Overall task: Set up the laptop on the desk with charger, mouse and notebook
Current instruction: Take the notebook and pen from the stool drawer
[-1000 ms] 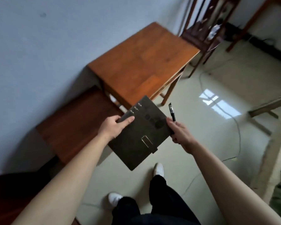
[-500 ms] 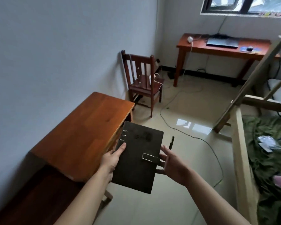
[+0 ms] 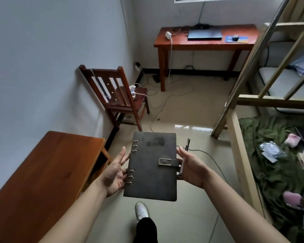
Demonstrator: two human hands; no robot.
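I hold a dark grey ring-bound notebook (image 3: 152, 168) flat in front of me, above the floor. My left hand (image 3: 115, 172) supports its ringed left edge, palm up. My right hand (image 3: 191, 166) supports its right edge by the clasp and also holds a pen (image 3: 184, 157). Across the room stands the red-brown desk (image 3: 191, 45) with a closed dark laptop (image 3: 204, 34), a white charger (image 3: 168, 35) with its cable hanging over the edge, and a dark mouse (image 3: 235, 38) on a blue mouse pad (image 3: 242, 39).
A wooden table (image 3: 47, 172) is close on my left along the wall. A wooden chair (image 3: 119, 95) with a white adapter on its seat stands ahead left. Cables trail over the floor. A bunk bed frame (image 3: 239, 141) with green bedding lines the right side.
My view has swung up from the near table toward the far desk. The notebook has turned square to me, and both hands have shifted from gripping its top edges to its sides.
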